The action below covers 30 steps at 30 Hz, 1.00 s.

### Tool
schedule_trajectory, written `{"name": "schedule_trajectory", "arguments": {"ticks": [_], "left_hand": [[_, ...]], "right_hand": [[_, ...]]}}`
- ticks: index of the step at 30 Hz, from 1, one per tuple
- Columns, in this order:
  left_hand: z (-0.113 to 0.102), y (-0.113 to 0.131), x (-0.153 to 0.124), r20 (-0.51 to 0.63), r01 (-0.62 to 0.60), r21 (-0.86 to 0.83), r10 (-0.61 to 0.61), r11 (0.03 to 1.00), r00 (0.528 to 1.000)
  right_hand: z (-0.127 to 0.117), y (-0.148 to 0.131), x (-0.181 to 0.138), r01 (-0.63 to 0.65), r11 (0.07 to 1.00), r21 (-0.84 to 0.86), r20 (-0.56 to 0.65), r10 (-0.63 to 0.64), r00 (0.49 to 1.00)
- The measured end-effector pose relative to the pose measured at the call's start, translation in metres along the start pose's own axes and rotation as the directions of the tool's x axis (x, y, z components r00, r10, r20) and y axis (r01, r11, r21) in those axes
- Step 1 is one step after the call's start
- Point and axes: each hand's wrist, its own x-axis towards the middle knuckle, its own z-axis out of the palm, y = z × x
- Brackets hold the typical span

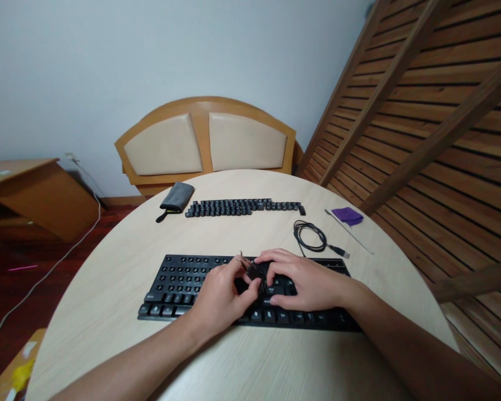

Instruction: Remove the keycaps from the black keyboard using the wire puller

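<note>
- Your left hand [223,292] pinches a small dark piece [254,271] at the middle of the keyboard [179,284].
- Your right hand [307,281] lies flat beside it, grip empty.
- Likely keycap work; keep the piece square.

Grey pouch [176,197], coiled black cable [310,235] and purple cloth [348,215] lie before a wooden chair [204,142].

Soft, even light filled the room, bright on the pale counter [108,289] and the wall [108,67], casting only faint, diffuse shadows under the left hand [221,298] and the right hand [304,281]. The wide lens bowed the counter's rim and stretched everything toward the lower edge, while the middle was sharp. The black keyboard [179,278] swallowed detail, so the small dark piece [253,271] pinched in the left fingers [236,265] was hard to make out.
</note>
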Motion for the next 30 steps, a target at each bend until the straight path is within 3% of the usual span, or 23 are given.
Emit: {"name": "schedule_trajectory", "arguments": {"ticks": [8, 17, 23, 30], "left_hand": [[-0.001, -0.005, 0.004, 0.096, 0.035, -0.177, -0.018, 0.984, 0.995], [-0.002, 0.000, 0.004, 0.111, -0.061, -0.072, 0.069, 0.996, 0.991], [-0.006, 0.003, 0.006, 0.195, -0.013, -0.173, 0.047, 0.985, 0.980], [-0.006, 0.003, 0.005, 0.205, 0.038, -0.260, 0.017, 0.965, 0.979]], "right_hand": [[0.000, 0.001, 0.001, 0.036, 0.999, -0.003, -0.016, -0.036, 0.999], [0.003, 0.006, 0.001, 0.061, 0.995, -0.075, -0.040, -0.064, 0.997], [0.005, 0.005, 0.002, 0.059, 0.994, -0.097, -0.066, -0.066, 0.996], [0.011, 0.008, 0.004, 0.094, 0.991, -0.093, -0.124, -0.106, 0.987]]}}
